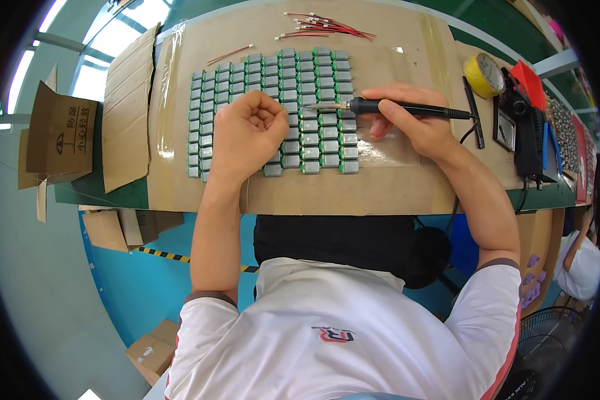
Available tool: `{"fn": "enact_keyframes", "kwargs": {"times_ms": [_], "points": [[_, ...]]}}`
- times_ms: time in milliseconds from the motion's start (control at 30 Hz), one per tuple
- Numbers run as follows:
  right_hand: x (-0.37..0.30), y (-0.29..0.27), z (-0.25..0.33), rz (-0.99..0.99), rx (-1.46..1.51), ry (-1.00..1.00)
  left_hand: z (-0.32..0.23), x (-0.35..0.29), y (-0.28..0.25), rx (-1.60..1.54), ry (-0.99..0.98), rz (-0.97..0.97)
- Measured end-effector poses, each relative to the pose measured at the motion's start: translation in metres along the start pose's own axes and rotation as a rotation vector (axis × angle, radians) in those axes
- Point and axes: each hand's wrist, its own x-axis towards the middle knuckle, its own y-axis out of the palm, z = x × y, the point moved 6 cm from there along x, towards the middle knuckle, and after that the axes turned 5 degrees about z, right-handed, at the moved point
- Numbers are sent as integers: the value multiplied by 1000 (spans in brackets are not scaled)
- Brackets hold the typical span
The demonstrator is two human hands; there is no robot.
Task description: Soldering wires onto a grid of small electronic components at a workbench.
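Note:
My right hand (413, 120) grips the dark handle of a soldering iron (367, 106), its metal tip pointing left over the blocks. Beneath it, small grey blocks with green edges (310, 140) stand in close rows on the brown board (387, 190). My left hand (250, 133) is closed in a pinch above the left-middle rows, close to the iron's tip. A thin wire (248, 193) runs down from under this hand; its other end is hidden by the fingers. Whether the tip touches a block, I cannot tell.
Red and black leads with white plugs (330, 27) lie behind the rows. At right are a yellow tape roll (485, 75), a black soldering station (530, 137) and a red tray (528, 83). Cardboard boxes (60, 133) stand at left. Another person (578, 267) sits far right.

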Motion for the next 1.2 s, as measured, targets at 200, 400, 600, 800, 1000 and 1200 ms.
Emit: {"fn": "enact_keyframes", "kwargs": {"times_ms": [200, 400, 600, 800, 1000, 1200], "points": [[0, 4, 4, 33, -8, -28, -3, 0, 1, 92, 33, 39], [0, 5, 3, 64, -30, -27, -2, -1, 4, 112, 55, 37], [0, 5, 2, 55, -46, -9, -1, 0, 4, 122, 53, 49], [0, 5, 1, 56, -37, -18, -2, 0, 4, 139, 58, 55], [0, 5, 2, 62, -32, -17, -2, 0, 5, 126, 26, 60], [0, 5, 3, 62, -38, -8, -1, 1, 4, 121, 13, 53]]}}
